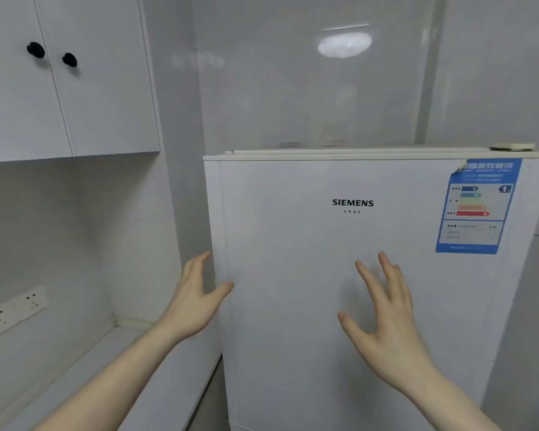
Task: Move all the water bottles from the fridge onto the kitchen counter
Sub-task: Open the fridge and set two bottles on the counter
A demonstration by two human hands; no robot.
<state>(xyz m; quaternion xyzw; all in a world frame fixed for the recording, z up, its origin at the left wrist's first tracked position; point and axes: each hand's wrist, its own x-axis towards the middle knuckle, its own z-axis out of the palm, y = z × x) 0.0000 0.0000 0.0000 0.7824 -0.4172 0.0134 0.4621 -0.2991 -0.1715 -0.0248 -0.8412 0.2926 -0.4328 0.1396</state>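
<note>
A white fridge (pixel 339 244) stands straight ahead with its door closed, so no water bottles are in view. My left hand (pixel 196 300) is at the door's left edge, fingers reaching round the side and thumb on the front face. My right hand (pixel 383 312) is raised in front of the door with its fingers spread and straight, holding nothing. The grey kitchen counter (pixel 112 377) runs along the left, beside the fridge.
White wall cabinets with two black knobs (pixel 52 54) hang above the counter. A double wall socket (pixel 13 309) sits on the left wall. A blue energy label (pixel 476 206) is stuck on the fridge door's upper right. Glossy wall panels rise behind the fridge.
</note>
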